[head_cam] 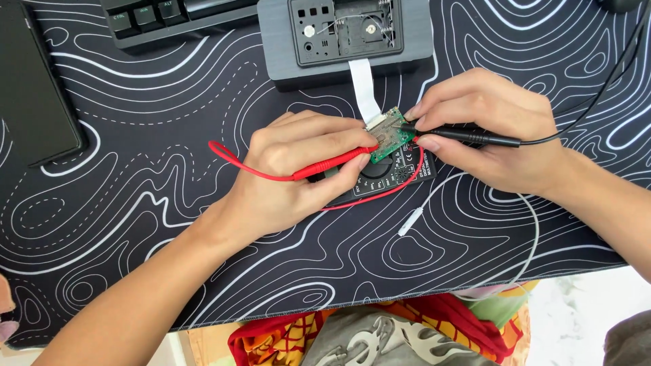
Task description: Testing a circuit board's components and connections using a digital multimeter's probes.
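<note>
My left hand point(298, 169) grips a red test probe point(332, 161), its tip touching a small green circuit board point(390, 135). My right hand point(488, 129) grips a black test probe point(468, 135), its tip on the same board from the right. The board hangs on a white ribbon cable point(364, 88) that runs up into a grey box-shaped device point(346, 37) with an opened panel. Under the board lies a black multimeter point(393, 173), partly hidden by my left hand. The red lead point(237, 163) loops out to the left.
A black desk mat point(135, 203) with white wavy lines covers the table. A black keyboard point(169, 17) sits at the back, a dark flat slab point(30, 88) at far left. A thin white cable point(413, 220) lies right of centre. Colourful cloth point(380, 332) is below the table edge.
</note>
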